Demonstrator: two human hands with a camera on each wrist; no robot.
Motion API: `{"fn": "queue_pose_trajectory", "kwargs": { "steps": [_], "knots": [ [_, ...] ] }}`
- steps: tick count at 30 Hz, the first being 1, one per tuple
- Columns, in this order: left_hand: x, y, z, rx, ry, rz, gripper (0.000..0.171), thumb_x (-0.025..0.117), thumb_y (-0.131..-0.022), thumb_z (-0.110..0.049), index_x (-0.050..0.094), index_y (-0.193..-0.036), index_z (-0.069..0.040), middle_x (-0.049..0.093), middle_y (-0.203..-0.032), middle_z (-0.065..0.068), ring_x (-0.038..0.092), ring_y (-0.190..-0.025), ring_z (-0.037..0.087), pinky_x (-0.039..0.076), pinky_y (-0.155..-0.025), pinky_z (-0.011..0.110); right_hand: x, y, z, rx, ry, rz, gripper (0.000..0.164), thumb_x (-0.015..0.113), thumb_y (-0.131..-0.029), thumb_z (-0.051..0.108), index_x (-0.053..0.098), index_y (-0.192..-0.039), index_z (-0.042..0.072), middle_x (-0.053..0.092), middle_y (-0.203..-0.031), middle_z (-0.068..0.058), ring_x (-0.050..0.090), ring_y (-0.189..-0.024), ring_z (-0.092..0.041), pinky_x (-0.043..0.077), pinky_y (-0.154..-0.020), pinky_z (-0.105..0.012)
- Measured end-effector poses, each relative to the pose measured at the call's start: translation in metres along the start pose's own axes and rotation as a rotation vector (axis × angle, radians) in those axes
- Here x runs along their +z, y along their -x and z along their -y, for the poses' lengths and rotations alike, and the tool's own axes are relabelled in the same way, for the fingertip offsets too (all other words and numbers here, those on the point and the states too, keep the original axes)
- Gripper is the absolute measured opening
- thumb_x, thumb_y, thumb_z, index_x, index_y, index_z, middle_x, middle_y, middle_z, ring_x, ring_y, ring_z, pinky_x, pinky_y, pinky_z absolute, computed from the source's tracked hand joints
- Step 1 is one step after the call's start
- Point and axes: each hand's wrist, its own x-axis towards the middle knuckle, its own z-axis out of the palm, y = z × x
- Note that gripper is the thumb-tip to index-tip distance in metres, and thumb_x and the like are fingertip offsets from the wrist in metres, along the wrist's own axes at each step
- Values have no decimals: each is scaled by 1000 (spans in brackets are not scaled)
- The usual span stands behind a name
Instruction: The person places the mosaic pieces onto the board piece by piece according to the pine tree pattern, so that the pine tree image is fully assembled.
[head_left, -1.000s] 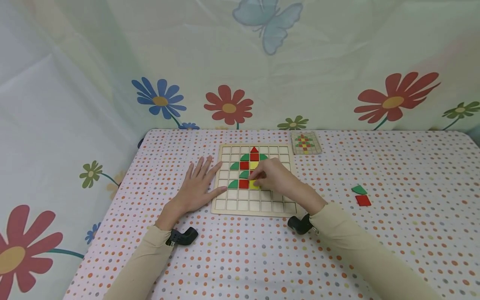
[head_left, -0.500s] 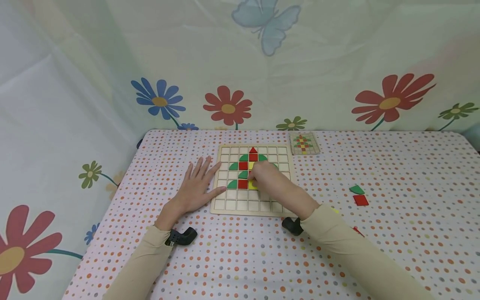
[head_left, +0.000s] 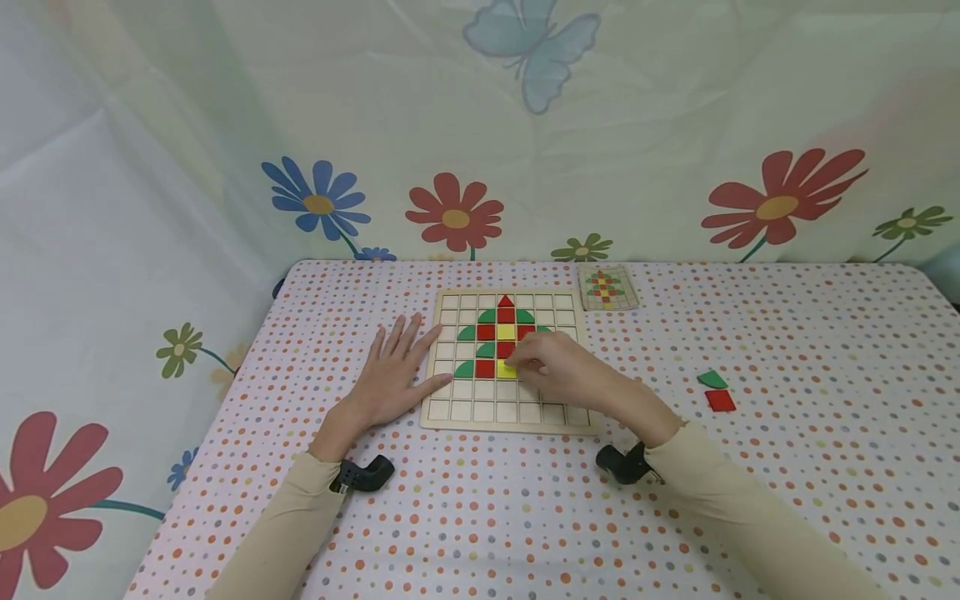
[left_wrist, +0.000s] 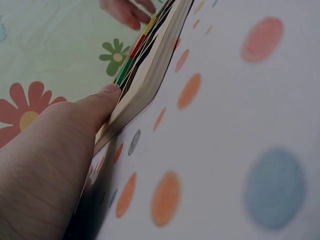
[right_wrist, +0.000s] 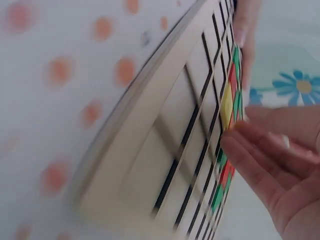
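A wooden grid board [head_left: 506, 414] lies on the dotted table with green, red and yellow flat pieces in its cells. My left hand [head_left: 393, 375] rests flat beside the board's left side, fingers spread, its thumb on the board's edge. My right hand [head_left: 562, 367] is over the board's right half, its fingertips at a yellow square [head_left: 506, 369] in the middle column. Above that square sits a red square [head_left: 506, 350]. In the right wrist view, thumb and fingers [right_wrist: 250, 160] stand slightly apart with no piece visible between them. The right hand hides some cells.
A small pattern card [head_left: 607, 287] with a tree design lies behind the board's right corner. A loose green quarter-circle piece [head_left: 712, 380] and a loose red square [head_left: 721, 401] lie on the table to the right. A flowered cloth backdrop [head_left: 637, 167] stands behind the table.
My right hand pressed over the middle column, then drew back right, with its fingers loosening. The red and yellow squares there show more fully. My left hand has stayed in place.
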Motion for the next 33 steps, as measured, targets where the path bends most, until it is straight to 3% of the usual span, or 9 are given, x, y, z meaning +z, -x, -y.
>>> {"fn": "queue_pose_trajectory", "kwargs": {
  "steps": [8,16,20,25,33],
  "knots": [
    [3,0,2,-3,-8,4,85,52,-103,-60,20,-169,-17,5,-175,17,-4,-161,38,-5,-127,58,-37,67,-37,70,-24,23,18,80,-92,4,81,-108,11,74,-108,2,64,-93,-14,57,-77,-33],
    [4,3,4,-12,-10,3,86,53,-102,-59,21,-169,-17,5,-175,17,-5,-161,38,-5,-127,59,-72,134,-88,191,208,-5,26,90,-80,6,81,-104,13,72,-102,5,64,-89,-16,57,-71,-32],
    [4,1,2,-2,-10,-2,86,53,-102,-60,21,-169,-16,6,-175,17,-5,-161,38,-5,-127,59,-80,159,-104,223,244,-4,29,90,-77,2,80,-103,10,70,-100,4,69,-89,-19,61,-73,-35],
    [4,0,2,1,-6,-2,86,53,-102,-60,21,-169,-17,6,-175,17,-5,-161,37,-5,-127,59,-81,168,-115,233,229,-14,30,90,-76,-1,79,-103,2,68,-97,1,72,-84,-22,63,-73,-38],
    [2,0,1,1,6,-2,85,52,-103,-59,20,-169,-18,5,-175,16,-6,-161,37,-6,-127,58,-85,155,-118,238,266,-23,29,92,-72,-3,80,-97,2,69,-89,3,68,-78,-18,61,-67,-31]
  ]
}}
